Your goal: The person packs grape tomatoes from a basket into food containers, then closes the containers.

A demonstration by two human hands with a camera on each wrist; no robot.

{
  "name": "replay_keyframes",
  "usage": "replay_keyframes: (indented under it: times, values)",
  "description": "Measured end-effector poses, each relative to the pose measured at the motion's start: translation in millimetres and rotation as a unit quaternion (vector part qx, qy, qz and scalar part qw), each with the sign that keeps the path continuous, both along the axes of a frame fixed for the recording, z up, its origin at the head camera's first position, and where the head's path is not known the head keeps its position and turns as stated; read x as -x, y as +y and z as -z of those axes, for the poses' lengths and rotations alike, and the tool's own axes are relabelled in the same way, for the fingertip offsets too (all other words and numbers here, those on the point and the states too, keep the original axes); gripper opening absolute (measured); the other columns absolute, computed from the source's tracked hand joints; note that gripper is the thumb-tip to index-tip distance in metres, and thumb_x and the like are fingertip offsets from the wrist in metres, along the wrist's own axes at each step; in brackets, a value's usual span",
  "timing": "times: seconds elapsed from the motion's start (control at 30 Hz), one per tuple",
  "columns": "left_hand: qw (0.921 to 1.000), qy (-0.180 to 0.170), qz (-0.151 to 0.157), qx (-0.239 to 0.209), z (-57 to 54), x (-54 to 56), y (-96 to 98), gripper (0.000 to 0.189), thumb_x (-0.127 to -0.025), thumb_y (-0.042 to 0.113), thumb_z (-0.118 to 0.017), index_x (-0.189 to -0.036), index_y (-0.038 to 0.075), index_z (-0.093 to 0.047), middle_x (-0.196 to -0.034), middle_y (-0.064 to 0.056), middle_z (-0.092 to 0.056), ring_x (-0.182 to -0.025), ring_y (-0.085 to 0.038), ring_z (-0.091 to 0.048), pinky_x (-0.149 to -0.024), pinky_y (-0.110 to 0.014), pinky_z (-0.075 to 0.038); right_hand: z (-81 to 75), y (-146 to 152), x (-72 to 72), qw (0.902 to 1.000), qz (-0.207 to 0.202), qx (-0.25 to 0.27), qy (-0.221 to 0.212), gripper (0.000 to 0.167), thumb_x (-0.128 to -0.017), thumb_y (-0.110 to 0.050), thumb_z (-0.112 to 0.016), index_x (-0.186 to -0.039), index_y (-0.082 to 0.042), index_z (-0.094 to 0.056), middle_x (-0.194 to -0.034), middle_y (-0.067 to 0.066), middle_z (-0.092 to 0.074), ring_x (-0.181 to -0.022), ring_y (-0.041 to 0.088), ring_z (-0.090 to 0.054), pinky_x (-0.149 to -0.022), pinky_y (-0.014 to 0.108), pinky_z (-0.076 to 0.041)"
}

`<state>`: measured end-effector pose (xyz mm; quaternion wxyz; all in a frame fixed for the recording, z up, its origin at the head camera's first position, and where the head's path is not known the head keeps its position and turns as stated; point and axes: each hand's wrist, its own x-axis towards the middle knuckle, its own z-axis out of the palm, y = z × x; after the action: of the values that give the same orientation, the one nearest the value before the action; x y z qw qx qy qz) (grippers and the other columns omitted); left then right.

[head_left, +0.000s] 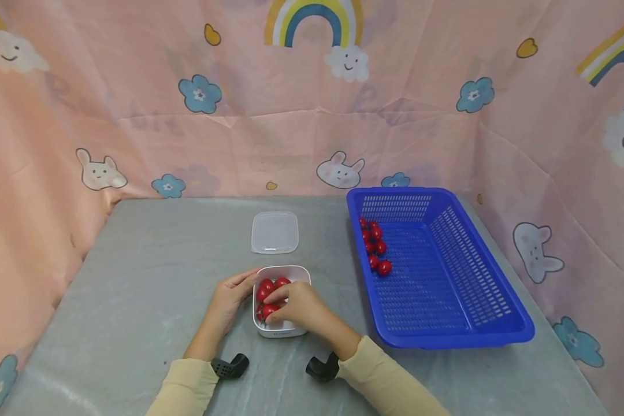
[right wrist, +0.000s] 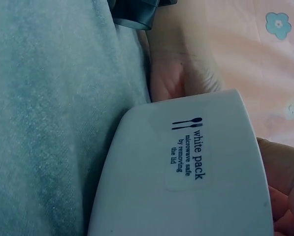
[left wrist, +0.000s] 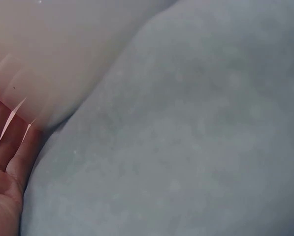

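A small white box [head_left: 270,331] printed "white pack" stands on the grey cloth, with several red cherry tomatoes [head_left: 266,286] inside. My left hand [head_left: 227,297] lies along its left side, fingers extended against the wall; the left wrist view shows these fingers [left wrist: 23,152] flat on the pale wall. Reaching in over the rim from the right, my right hand [head_left: 301,306] has thumb and fingertips around a cherry tomato [head_left: 270,312]. In the right wrist view the box wall [right wrist: 137,167] hides most of that hand's fingertips.
A clear, square lid [head_left: 274,233] lies behind the box. To the right stands a blue plastic basket [head_left: 452,340] with several cherry tomatoes [head_left: 383,267] along its left side. Patterned pink cloth [head_left: 270,133] hangs behind and on both sides of the table [head_left: 135,277].
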<state>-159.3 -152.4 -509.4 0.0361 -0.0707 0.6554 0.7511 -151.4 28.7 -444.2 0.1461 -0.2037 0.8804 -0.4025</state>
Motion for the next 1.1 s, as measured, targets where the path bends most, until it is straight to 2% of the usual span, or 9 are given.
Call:
replay_keyframes:
  times: [0.13, 0.27, 0.4, 0.57, 0.73, 0.83, 0.9, 0.97, 1.1]
  values:
    - [1.0000, 0.001, -0.004, 0.009, -0.1, -0.3, 0.6, 0.039, -0.097, 0.013, -0.062, -0.127, -0.012, -0.060, -0.101, 0.017, -0.073, -0.099, 0.004, -0.065, -0.089, -0.017, -0.053, 0.3, 1, -0.3, 1.0000, 0.000, 0.000, -0.001, 0.025, -0.070, -0.011, -0.088, -0.094, -0.006, -0.080, -0.092, 0.006, -0.078, -0.097, 0.019, -0.063, -0.079, 0.019, -0.048]
    - [0.9998, 0.000, -0.008, 0.017, 0.1, -0.7, 0.4, 0.039, -0.097, 0.015, -0.063, -0.127, -0.010, -0.061, -0.105, 0.012, -0.074, -0.099, 0.003, -0.066, -0.088, -0.017, -0.053, 0.1, 1, -0.2, 0.9997, 0.009, 0.012, -0.021, 0.026, -0.071, -0.013, -0.088, -0.095, -0.006, -0.080, -0.093, 0.006, -0.078, -0.093, 0.016, -0.061, -0.076, 0.019, -0.050]
    - [0.9998, -0.003, -0.008, 0.017, 0.5, -1.0, 0.0, 0.039, -0.096, 0.015, -0.064, -0.126, -0.010, -0.062, -0.106, 0.009, -0.074, -0.098, 0.002, -0.067, -0.088, -0.018, -0.054, -8.2, 6, -1.8, 0.9974, 0.026, 0.056, -0.038, 0.025, -0.073, -0.012, -0.087, -0.096, -0.003, -0.079, -0.095, 0.009, -0.077, -0.092, 0.018, -0.065, -0.075, 0.020, -0.055]
    - [0.9997, -0.008, -0.009, 0.019, 0.5, -0.5, 0.3, 0.040, -0.096, 0.017, -0.065, -0.126, -0.009, -0.063, -0.106, 0.009, -0.074, -0.098, 0.002, -0.067, -0.087, -0.018, -0.054, -41.5, 23, -4.6, 0.9885, 0.050, 0.137, -0.038, 0.027, -0.079, -0.009, -0.083, -0.103, 0.002, -0.077, -0.105, 0.016, -0.075, -0.103, 0.032, -0.070, -0.084, 0.030, -0.059]
    - [0.9998, -0.010, -0.009, 0.017, -0.3, 0.4, 0.5, 0.039, -0.096, 0.016, -0.065, -0.126, -0.009, -0.063, -0.107, 0.007, -0.075, -0.098, 0.002, -0.067, -0.088, -0.018, -0.053, -84.8, 48, -5.7, 0.9810, 0.096, 0.168, -0.008, 0.030, -0.081, -0.011, -0.082, -0.109, -0.003, -0.076, -0.114, 0.013, -0.074, -0.111, 0.029, -0.069, -0.091, 0.035, -0.057]
    - [0.9998, -0.006, -0.011, 0.017, -0.2, 0.9, 0.6, 0.039, -0.096, 0.015, -0.065, -0.125, -0.010, -0.063, -0.107, 0.007, -0.075, -0.098, 0.002, -0.067, -0.088, -0.018, -0.053, -103.8, 65, 0.6, 0.9774, 0.127, 0.169, 0.006, 0.030, -0.081, -0.013, -0.082, -0.109, -0.006, -0.077, -0.116, 0.011, -0.074, -0.111, 0.026, -0.070, -0.090, 0.034, -0.057]
    - [0.9998, -0.005, -0.011, 0.016, -0.3, 0.9, 0.7, 0.039, -0.095, 0.015, -0.065, -0.125, -0.010, -0.063, -0.106, 0.008, -0.075, -0.098, 0.002, -0.067, -0.088, -0.018, -0.053, -111.0, 77, 8.0, 0.9775, 0.138, 0.159, 0.017, 0.030, -0.081, -0.015, -0.082, -0.109, -0.007, -0.077, -0.116, 0.010, -0.074, -0.111, 0.025, -0.070, -0.090, 0.035, -0.058]
    - [0.9998, -0.004, -0.010, 0.016, -0.8, 0.5, 0.4, 0.039, -0.096, 0.016, -0.065, -0.125, -0.010, -0.063, -0.107, 0.008, -0.074, -0.098, 0.002, -0.067, -0.088, -0.017, -0.053, -114.4, 88, 17.1, 0.9777, 0.152, 0.142, 0.025, 0.031, -0.082, -0.019, -0.082, -0.110, -0.009, -0.077, -0.117, 0.008, -0.074, -0.112, 0.023, -0.070, -0.091, 0.035, -0.058]
    - [0.9998, -0.007, -0.008, 0.014, -1.3, 0.2, 0.2, 0.039, -0.096, 0.015, -0.064, -0.127, -0.010, -0.062, -0.112, 0.003, -0.074, -0.098, 0.003, -0.067, -0.089, -0.017, -0.053, -114.3, 109, 38.3, 0.9769, 0.183, 0.108, 0.022, 0.036, -0.082, -0.029, -0.082, -0.114, -0.012, -0.076, -0.118, 0.006, -0.074, -0.109, 0.019, -0.067, -0.084, 0.025, -0.057]
